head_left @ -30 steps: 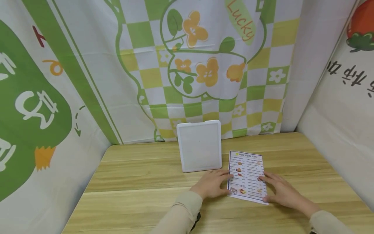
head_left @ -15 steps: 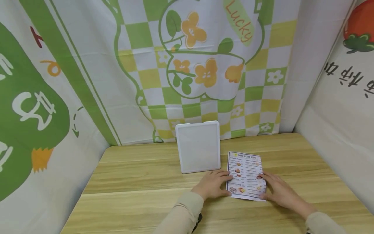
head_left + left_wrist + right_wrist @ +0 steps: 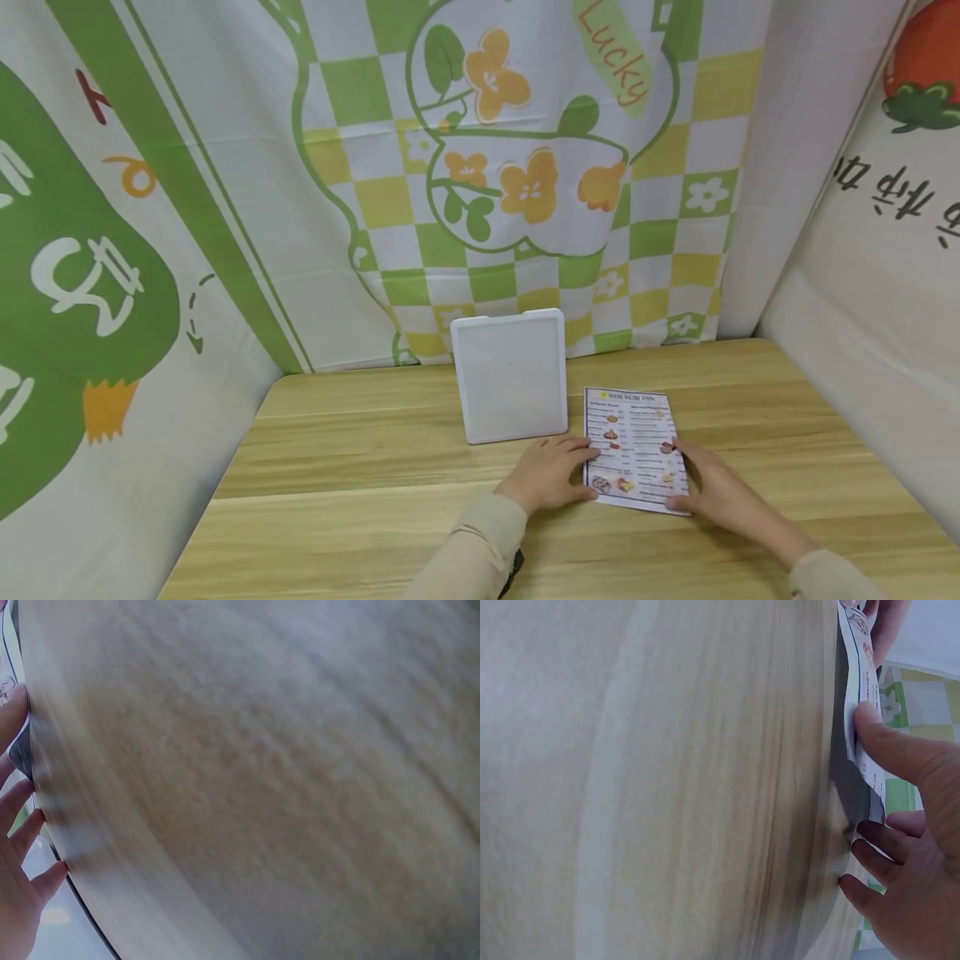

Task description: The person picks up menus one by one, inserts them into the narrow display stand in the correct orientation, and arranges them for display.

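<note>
We saw a patterned cloth filling the upper centre of the frame and a wooden table across the lower half. A white board stood near centre. We found the menu just right of it, lower right of centre. The right hand, fingers spread, touched its right edge; the left hand, likewise spread, its left.

A wooden table marked with stripes, a white board stood up near the middle of its back edge, a paper menu put closer to its right edge
</note>
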The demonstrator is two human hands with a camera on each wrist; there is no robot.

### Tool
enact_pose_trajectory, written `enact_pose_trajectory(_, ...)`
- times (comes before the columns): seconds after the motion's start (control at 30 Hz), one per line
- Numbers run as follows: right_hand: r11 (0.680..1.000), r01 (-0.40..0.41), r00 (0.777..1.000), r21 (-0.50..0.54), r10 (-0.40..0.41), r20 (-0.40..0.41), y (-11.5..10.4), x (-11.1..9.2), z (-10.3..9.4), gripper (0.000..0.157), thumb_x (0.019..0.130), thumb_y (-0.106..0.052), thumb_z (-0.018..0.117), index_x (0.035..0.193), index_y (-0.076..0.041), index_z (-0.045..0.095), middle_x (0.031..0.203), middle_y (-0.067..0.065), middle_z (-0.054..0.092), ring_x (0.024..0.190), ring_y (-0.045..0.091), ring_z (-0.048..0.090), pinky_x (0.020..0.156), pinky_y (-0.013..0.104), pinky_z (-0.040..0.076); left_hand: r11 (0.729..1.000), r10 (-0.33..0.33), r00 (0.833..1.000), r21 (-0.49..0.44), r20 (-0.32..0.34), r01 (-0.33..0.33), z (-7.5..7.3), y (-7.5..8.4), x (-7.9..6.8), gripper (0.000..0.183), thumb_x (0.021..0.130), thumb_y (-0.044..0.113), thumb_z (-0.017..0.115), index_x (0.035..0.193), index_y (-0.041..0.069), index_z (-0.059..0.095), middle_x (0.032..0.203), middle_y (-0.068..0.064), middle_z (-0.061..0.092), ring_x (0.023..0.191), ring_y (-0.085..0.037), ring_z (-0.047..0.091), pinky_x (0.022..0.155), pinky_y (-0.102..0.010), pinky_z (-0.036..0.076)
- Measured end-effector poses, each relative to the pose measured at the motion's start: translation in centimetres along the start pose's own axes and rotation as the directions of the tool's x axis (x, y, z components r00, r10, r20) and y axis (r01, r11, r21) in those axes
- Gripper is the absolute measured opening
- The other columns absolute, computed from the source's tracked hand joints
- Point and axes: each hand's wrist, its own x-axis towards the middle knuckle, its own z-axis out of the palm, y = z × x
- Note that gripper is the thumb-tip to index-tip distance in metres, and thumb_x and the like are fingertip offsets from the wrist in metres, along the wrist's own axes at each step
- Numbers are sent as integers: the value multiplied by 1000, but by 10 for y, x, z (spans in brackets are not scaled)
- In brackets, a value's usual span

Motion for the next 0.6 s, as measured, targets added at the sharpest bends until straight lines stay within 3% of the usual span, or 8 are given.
enact_pose_trajectory(0.17, 995, -68, 997, 71, 70, -31, -4, 2, 3, 83, 84, -29, 80, 141, 15, 38, 139, 41, 40, 128, 59, 37, 103, 67, 31, 1000, 0, 1000, -27, -7, 0, 1, 0, 1, 64, 90, 55, 65, 146, 27, 50, 152, 6, 43, 140, -19, 38, 116, -36, 27)
enact_pose_trajectory(0.33, 975, -149, 980, 162, 167, -104, -9, 8, 7, 66, 92, -17, 71, 139, 16, 39, 127, 38, 54, 119, 54, 50, 98, 64, 39, 998, -21, 1000, -52, -22, 20, 4, 1, 0, 66, 88, 57, 67, 145, 28, 50, 151, 6, 44, 140, -18, 39, 115, -37, 29)
enact_pose_trajectory(0.47, 944, -229, 957, 236, 262, -120, -12, 12, 9, 60, 92, -9, 68, 138, 17, 41, 120, 35, 59, 109, 47, 59, 90, 54, 49, 997, -47, 998, -66, -29, 45, 2, 4, 0, 67, 86, 57, 69, 144, 28, 52, 151, 5, 45, 139, -17, 39, 113, -38, 31)
enact_pose_trajectory(0.6, 914, -274, 938, 297, 322, -124, -14, 15, 8, 58, 91, -4, 67, 138, 18, 40, 120, 37, 58, 103, 43, 62, 77, 34, 55, 995, -69, 997, -75, -39, 66, 1, 7, 0, 68, 85, 55, 71, 144, 27, 52, 150, 5, 46, 138, -17, 40, 111, -38, 33)
